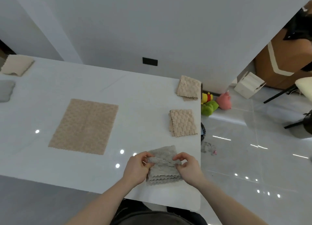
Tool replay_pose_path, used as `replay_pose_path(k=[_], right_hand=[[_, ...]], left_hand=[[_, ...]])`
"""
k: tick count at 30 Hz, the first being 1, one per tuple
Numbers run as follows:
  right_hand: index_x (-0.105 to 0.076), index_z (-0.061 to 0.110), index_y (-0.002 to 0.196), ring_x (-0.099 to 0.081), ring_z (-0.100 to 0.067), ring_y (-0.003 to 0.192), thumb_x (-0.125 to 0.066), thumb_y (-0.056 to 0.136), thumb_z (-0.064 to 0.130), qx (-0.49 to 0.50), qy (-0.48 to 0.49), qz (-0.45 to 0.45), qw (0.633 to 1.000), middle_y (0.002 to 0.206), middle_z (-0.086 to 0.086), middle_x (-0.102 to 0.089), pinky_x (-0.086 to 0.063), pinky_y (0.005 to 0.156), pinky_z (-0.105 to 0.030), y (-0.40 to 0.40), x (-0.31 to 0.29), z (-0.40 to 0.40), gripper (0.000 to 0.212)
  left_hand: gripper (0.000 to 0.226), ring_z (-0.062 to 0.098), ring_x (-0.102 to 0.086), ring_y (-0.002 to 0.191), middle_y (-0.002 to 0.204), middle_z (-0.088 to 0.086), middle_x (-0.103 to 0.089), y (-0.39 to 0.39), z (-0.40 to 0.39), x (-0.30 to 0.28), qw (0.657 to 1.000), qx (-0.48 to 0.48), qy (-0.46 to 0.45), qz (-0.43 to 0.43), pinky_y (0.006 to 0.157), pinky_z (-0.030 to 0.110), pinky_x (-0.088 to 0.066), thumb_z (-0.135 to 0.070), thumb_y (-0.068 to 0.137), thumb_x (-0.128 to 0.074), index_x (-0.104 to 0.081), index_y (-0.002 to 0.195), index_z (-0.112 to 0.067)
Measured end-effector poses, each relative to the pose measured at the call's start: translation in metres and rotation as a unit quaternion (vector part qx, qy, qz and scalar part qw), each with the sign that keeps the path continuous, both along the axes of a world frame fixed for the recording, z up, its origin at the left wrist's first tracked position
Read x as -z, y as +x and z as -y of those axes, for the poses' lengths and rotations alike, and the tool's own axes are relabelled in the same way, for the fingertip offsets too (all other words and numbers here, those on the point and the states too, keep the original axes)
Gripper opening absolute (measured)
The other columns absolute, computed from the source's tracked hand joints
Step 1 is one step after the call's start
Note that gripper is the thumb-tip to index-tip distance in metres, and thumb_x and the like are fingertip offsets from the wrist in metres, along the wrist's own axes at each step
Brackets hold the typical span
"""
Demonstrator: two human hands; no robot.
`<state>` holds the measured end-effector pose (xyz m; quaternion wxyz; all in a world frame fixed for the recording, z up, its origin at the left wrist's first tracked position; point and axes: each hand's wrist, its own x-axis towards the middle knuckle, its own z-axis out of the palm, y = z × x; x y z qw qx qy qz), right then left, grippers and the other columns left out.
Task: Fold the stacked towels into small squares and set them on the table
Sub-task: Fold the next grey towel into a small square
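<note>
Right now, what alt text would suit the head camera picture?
Two hands, left hand and right hand, pinch a folded grey towel over a white table. An unfolded beige towel lies flat to the left; two folded beige towels sit along the right edge.

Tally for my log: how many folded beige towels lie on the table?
3: one at the far right edge, one nearer along that edge, one at the far left corner. The big beige towel lies unfolded.
</note>
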<state>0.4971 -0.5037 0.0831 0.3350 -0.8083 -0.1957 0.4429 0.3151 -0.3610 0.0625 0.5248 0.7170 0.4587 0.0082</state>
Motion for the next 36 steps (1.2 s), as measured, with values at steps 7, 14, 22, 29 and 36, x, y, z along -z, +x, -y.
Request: replay_pose_path(k=[7,14,22,29,36], right_hand=[[-0.064,0.032,0.103,-0.045,-0.011,0.042,-0.059,0.098,0.015,-0.121,0.014,0.046,0.991,0.102,0.006,-0.058,-0.035,0.039,-0.023,0.059,0.016,0.016,0.018],[-0.054,0.037,0.122,-0.053,-0.007,0.060,-0.061,0.092,0.020,-0.225,-0.033,0.081,0.970,0.114,0.011,-0.050,-0.043,0.056,-0.020,0.080,0.037,0.036,0.035],[-0.034,0.032,0.150,-0.057,-0.022,0.113,-0.063,0.092,0.029,-0.354,-0.103,0.156,0.916,0.151,0.000,-0.027,-0.052,0.090,-0.032,0.070,0.053,0.069,0.065],[0.001,0.024,0.164,0.009,-0.024,0.157,-0.056,0.100,0.033,-0.497,-0.087,0.229,0.833,0.169,0.006,0.019,-0.016,0.127,-0.049,0.059,0.061,0.076,0.086],[0.011,0.019,0.162,0.019,-0.024,0.156,-0.045,0.103,0.037,-0.548,-0.175,0.187,0.796,0.167,0.003,0.027,-0.005,0.126,-0.054,0.049,0.069,0.079,0.083]], left_hand=[[0.030,0.003,-0.068,0.073,0.095,-0.017,-0.067,0.046,0.053,0.001,0.998,-0.066,0.015,-0.020,0.070,0.025,-0.059,-0.024,0.095,-0.064,-0.061,0.119,-0.043],[0.057,0.006,-0.062,0.096,0.116,-0.013,-0.060,0.062,0.089,0.016,0.997,-0.029,0.046,-0.046,0.085,0.027,-0.053,-0.023,0.091,-0.057,-0.042,0.143,-0.040],[0.066,0.018,-0.048,0.120,0.147,-0.002,-0.028,0.049,0.120,0.036,0.986,0.053,0.086,-0.136,0.088,0.030,-0.052,-0.028,0.088,-0.057,-0.034,0.149,-0.038],[0.082,0.024,0.010,0.158,0.170,0.001,0.017,0.059,0.139,0.054,0.940,0.224,0.138,-0.216,0.126,0.048,-0.017,-0.040,0.099,-0.047,-0.001,0.164,-0.023],[0.083,0.027,0.022,0.155,0.165,-0.001,0.034,0.050,0.142,0.063,0.913,0.283,0.101,-0.277,0.127,0.052,-0.004,-0.035,0.105,-0.042,0.018,0.161,-0.026]])
